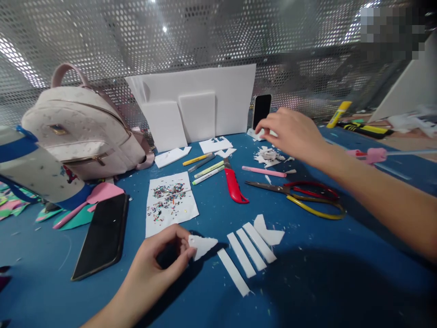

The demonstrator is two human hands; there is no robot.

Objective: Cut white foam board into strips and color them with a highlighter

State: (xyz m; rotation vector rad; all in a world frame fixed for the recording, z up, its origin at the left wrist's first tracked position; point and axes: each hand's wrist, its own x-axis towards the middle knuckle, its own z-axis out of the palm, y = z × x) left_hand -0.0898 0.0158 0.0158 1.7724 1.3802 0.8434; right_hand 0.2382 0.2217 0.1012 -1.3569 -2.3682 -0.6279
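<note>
My left hand (164, 259) pinches a white, roughly triangular cut piece (202, 246) between thumb and fingers, its point facing right. Just right of it lie several white strips (235, 272), slanted side by side, and a white notched tail-like piece (268, 231). My right hand (282, 130) is stretched to the back of the table, fingers curled in on a small white scrap (253, 134) in front of an upright phone (261, 110). A pile of torn white bits (268, 156) lies below that hand. Scissors (300, 193) rest under the right forearm, blades pointing left.
A red-handled knife (235, 184), several pens (209, 168) and a pink pen (263, 171) lie mid-table. A white sheet (153, 223) bears colourful bits. Left are a dark phone (101, 237), a bottle (37, 168) and a backpack (85, 132). White boards (232, 100) lean behind.
</note>
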